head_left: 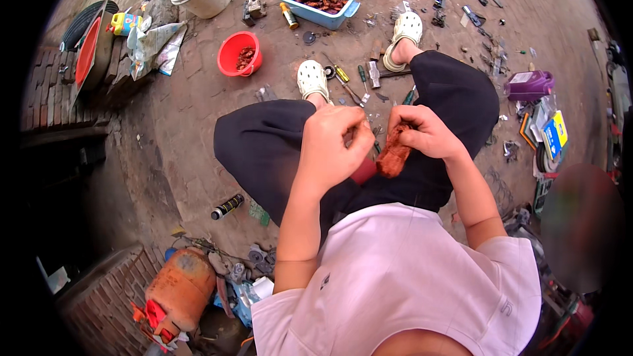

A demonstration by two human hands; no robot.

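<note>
"Your pale pink T-shirt (409,270) is nearest; where's the copper-coloured bundle (393,158)?"

"Your right hand (428,133) grips it, right of your left hand (335,140), its long axis slanting back toward you."

"Left fingers?"

"Curled; I can't tell whether they pinch anything."

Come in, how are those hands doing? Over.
Right hand gripping reddish-brown piece. Left hand curled beside it, contents unclear. Nothing visibly blocking hands; hammer on ground beyond.

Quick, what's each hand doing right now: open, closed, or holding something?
Left hand: closed, fingers curled toward the thumb; whether it pinches anything cannot be told.
Right hand: closed, holding a reddish-brown bundle.
</note>
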